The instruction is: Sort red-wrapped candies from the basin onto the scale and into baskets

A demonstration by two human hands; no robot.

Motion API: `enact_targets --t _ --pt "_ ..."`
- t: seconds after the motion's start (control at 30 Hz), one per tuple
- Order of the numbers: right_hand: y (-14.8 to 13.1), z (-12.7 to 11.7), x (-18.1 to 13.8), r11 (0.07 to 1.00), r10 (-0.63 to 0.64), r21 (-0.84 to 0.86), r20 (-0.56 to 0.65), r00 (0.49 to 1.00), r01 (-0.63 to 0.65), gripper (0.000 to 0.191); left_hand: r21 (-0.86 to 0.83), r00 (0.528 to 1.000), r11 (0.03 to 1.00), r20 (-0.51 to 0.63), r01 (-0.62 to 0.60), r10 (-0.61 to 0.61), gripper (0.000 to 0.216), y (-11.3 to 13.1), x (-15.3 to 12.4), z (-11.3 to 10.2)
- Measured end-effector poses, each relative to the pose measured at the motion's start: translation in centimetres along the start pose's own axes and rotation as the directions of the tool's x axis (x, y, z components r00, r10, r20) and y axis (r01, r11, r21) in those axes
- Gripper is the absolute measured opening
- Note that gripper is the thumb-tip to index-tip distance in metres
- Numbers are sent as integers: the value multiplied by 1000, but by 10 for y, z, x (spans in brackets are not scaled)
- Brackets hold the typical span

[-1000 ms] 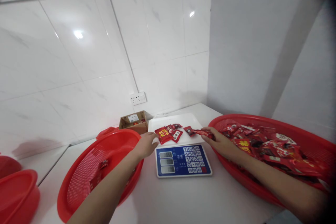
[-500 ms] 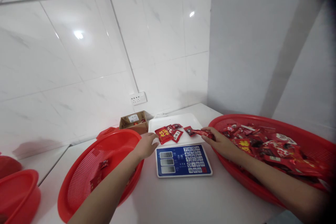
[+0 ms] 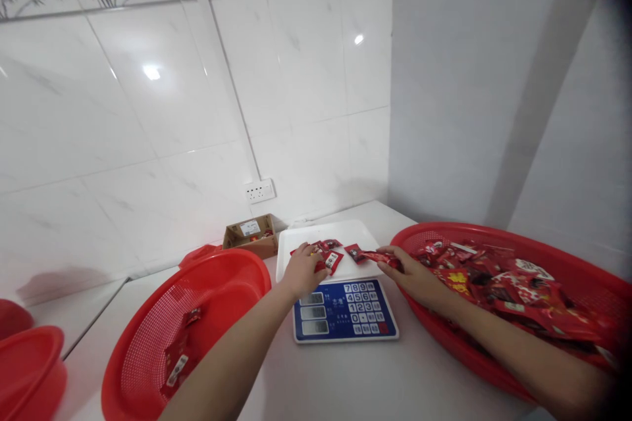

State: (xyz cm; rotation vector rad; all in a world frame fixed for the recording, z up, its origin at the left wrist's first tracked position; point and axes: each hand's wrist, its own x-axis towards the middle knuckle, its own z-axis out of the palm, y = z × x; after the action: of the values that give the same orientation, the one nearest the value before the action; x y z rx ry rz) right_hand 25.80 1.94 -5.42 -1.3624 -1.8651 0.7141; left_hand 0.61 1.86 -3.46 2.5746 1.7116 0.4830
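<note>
Here, bare tray [image 3: 353, 231] separates packets [image 3: 334, 263] from its far edge.

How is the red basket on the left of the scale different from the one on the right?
The right basket is heaped with red packets; the left basket shows only a few, though part of its inside is hidden. The left basket has plenty of bare wall showing, while the right basket's is mostly covered. The right basket also looks wider here than the left. Both are red with small holes.

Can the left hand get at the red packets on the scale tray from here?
Probably yes: the left hand partly covers the red packets, and nothing visible on the tray blocks its fingers.
</note>
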Motion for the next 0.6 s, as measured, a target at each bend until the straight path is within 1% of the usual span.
enact_targets --t 0.1,0.2,0.33,0.47,0.53,0.6 --pt "1 1 1 1000 -6 7 -8 1000 6 45 16 997 998 -35 64 -64 35 15 8 9" --pt "-3 -1 -1 1000 -11 4 -6 1000 11 45 -9 990 992 -65 128 -129 39 24 15 17" --pt "-9 -4 -4 1000 13 5 23 1000 -13 45 -120 984 982 -92 144 -155 30 28 19 18" --pt "-4 -3 -4 999 -10 53 23 1000 9 44 -302 971 945 -161 125 -179 20 30 16 4" --pt "0 -1 -3 995 -6 97 17 1000 5 43 -425 954 896 -192 129 -229 18 31 14 -9" --pt "1 1 -3 988 -9 152 13 1000 6 43 -561 936 817 -199 135 -291 22 31 12 -23"
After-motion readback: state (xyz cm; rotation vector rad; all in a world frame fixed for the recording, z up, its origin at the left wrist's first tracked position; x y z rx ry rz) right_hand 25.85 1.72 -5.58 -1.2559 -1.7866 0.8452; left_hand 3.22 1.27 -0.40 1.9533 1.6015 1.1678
